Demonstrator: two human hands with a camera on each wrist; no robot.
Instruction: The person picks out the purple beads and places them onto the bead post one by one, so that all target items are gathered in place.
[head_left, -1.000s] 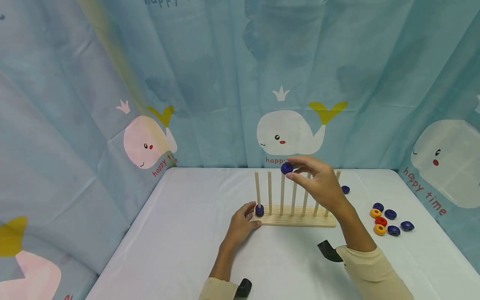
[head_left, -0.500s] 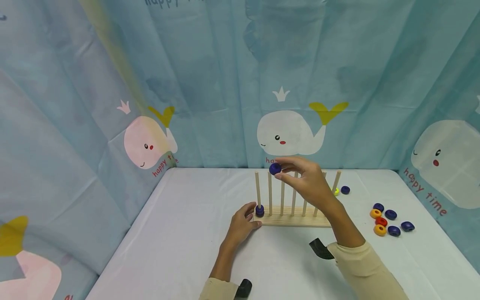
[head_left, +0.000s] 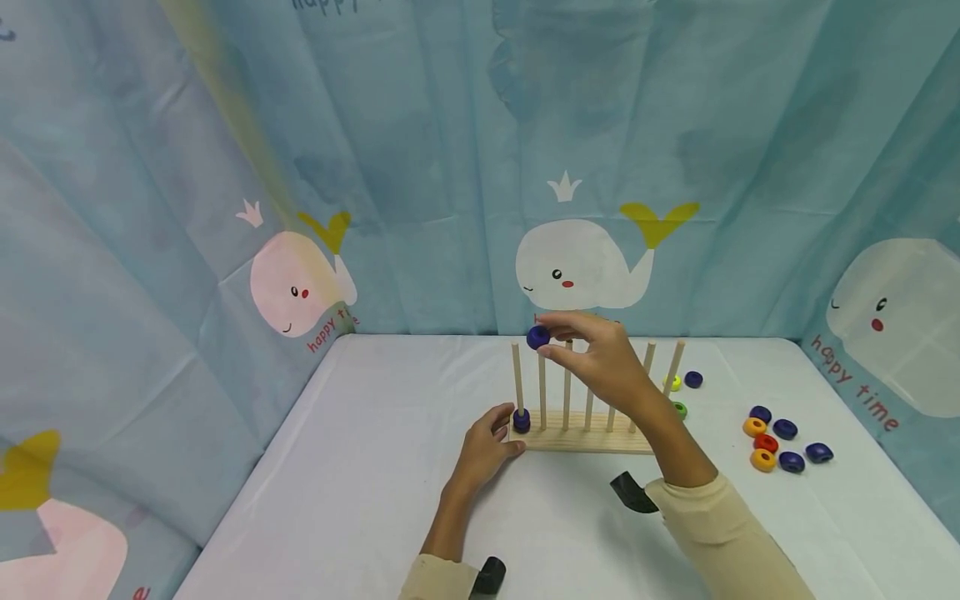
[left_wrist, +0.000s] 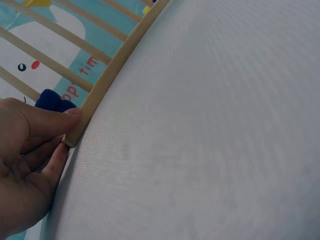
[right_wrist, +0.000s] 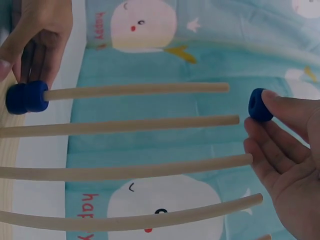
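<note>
Pinching a blue bead (head_left: 537, 337) just off a peg's tip (head_left: 542, 358), the right hand (head_left: 609, 367) sits right of centre; the left hand (head_left: 480, 450), lower centre, grips the wooden base (head_left: 588, 440). Loose beads (head_left: 765, 444) lie at right. Curtain lettering (head_left: 857, 393), far right, reads "happy time"; the half-covered centre line probably matches.

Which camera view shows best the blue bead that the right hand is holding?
The right wrist view. There the blue bead looks larger, with its hole visible, pinched by the right hand. The head view shows it smaller, near the top of the second rod from the left. The left wrist view does not show this bead.
</note>
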